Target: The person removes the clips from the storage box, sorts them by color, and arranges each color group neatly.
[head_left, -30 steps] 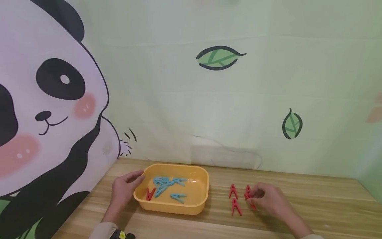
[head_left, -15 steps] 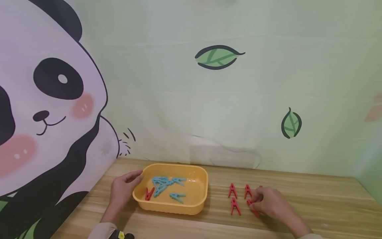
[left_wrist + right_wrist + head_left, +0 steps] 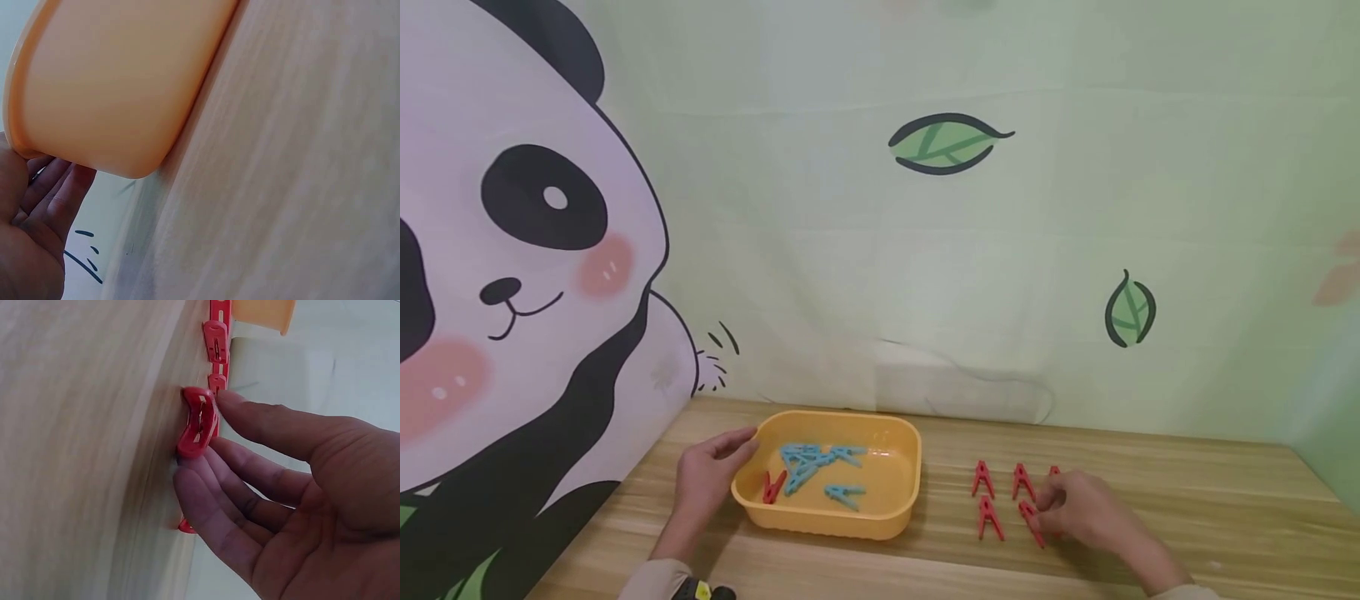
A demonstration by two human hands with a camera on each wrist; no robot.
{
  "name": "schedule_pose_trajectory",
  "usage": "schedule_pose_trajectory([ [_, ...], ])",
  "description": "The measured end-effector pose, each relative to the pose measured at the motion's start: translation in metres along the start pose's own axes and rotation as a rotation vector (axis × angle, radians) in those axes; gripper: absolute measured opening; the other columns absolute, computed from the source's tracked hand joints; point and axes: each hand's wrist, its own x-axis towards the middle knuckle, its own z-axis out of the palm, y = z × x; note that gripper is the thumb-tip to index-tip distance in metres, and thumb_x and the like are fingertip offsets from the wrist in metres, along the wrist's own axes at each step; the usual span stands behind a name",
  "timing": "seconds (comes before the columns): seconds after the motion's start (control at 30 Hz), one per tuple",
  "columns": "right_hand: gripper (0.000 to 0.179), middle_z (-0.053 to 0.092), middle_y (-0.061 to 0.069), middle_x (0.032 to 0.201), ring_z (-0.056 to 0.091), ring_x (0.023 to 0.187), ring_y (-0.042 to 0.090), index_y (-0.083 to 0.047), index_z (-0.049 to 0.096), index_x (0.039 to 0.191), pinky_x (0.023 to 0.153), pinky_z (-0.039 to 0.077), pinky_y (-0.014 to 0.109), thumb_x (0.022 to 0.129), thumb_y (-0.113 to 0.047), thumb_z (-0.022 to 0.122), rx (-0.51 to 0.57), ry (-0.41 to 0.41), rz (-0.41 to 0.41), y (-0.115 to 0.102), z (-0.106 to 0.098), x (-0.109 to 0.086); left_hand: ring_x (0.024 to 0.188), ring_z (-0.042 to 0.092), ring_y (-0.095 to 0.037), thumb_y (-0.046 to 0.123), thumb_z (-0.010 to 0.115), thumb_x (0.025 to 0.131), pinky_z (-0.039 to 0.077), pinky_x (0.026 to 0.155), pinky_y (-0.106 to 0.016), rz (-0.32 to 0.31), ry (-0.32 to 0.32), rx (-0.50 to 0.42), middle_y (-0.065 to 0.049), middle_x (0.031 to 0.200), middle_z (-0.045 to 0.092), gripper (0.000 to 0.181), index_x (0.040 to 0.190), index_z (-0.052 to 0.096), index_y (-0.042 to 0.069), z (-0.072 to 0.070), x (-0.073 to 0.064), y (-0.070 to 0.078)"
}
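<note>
My left hand [image 3: 706, 477] grips the left rim of a yellow plastic basin [image 3: 831, 525], its thumb at the rim and its fingers against the outside wall in the left wrist view. Inside lie several blue clothespins [image 3: 845, 495] and one red clothespin [image 3: 773, 488]. Right of the basin, my right hand [image 3: 1088, 510] pinches a red clothespin [image 3: 197, 422] at the table surface, thumb on one side and fingertips on the other. Other red clothespins [image 3: 982, 480] lie in two rows beside it; one behind the right hand is partly hidden.
The wood-grain table [image 3: 940, 567] runs back to a pale green cloth backdrop [image 3: 820, 275] printed with a panda and leaves. A dark wrist device [image 3: 700, 590] sits at my left cuff.
My right hand has drawn slightly right with the front red clothespin, which has come away from the one behind it and turned a little. The left hand stays on the basin.
</note>
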Motion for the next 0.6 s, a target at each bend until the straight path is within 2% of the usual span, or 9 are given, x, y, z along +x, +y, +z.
schedule_pose_trajectory([
  [0.03, 0.017, 0.065, -0.003, 0.075, 0.06, 0.067, 0.014, -0.009, 0.071, 0.083, 0.059, 0.053, 0.029, 0.083, -0.007, 0.088, 0.009, -0.013, 0.005, 0.0, -0.0002, -0.0005, 0.124, 0.068, -0.033, 0.021, 0.076, 0.101, 0.044, 0.082, -0.002, 0.0, 0.0, -0.002, -0.015, 0.126, 0.075, 0.032, 0.128, 0.076, 0.003, 0.0, 0.0001, -0.0002],
  [0.17, 0.017, 0.063, -0.002, 0.073, 0.06, 0.064, 0.014, -0.009, 0.07, 0.081, 0.057, 0.052, 0.028, 0.085, -0.007, 0.086, 0.028, -0.042, 0.015, -0.0015, -0.0002, -0.002, 0.124, 0.067, -0.032, 0.021, 0.076, 0.101, 0.044, 0.082, -0.002, -0.001, -0.002, -0.003, -0.015, 0.127, 0.075, 0.033, 0.128, 0.076, 0.003, -0.0002, 0.0003, -0.0005],
  [0.6, 0.018, 0.062, 0.001, 0.068, 0.062, 0.058, 0.016, -0.008, 0.069, 0.076, 0.055, 0.056, 0.03, 0.086, -0.005, 0.085, 0.047, 0.027, 0.097, -0.0064, 0.0068, -0.0028, 0.124, 0.068, -0.033, 0.019, 0.076, 0.101, 0.046, 0.083, -0.003, 0.015, -0.002, -0.005, -0.016, 0.128, 0.074, 0.032, 0.128, 0.075, 0.001, -0.0005, -0.0006, -0.0007],
])
